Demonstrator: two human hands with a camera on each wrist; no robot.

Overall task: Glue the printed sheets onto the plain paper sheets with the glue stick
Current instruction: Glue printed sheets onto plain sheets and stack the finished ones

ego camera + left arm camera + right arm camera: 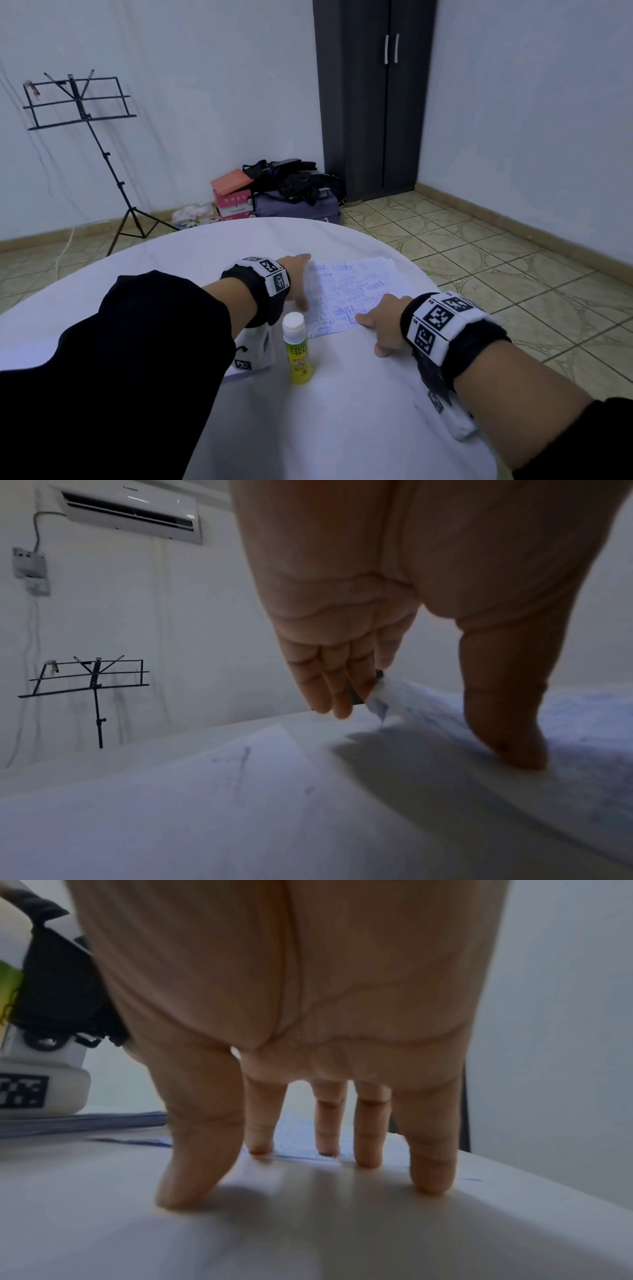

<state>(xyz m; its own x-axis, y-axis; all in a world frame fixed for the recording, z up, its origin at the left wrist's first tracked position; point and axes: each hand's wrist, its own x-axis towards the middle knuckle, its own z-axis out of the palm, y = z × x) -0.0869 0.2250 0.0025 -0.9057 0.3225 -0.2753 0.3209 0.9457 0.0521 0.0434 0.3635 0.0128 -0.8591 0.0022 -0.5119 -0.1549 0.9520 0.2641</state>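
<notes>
Round table under a white cloth, seen from above; printed sheet lying flat on the far half, covered in faint blue text, words such as SAMPLE and FRAGILE legible; edges of more paper showing just beneath it along the far and right sides, whether plain sheets cannot be told.

Left hand at the sheet's left edge, fingers extended and close together, thumb pressed down on the printed surface; from the left wrist view, fingertips at the far corner of the sheet, that corner bent upward against them; gripped or merely lifted, cannot tell. Another sheet with faint marks lying flat on the cloth to the left of that hand.

Right hand at the near right corner of the sheet, fingers straight and spread apart, holding nothing; in the right wrist view, three middle fingertips planted along the paper's near edge, thumb and little finger down on the cloth either side.

Glue stick upright on the cloth, just near of the sheet's near left corner, between the two forearms; white cap on top, yellow-green body; touched by neither hand.

Beyond the table: music stand by the left wall; pile of bags and boxes on the tiled floor; dark wardrobe in the corner.
</notes>
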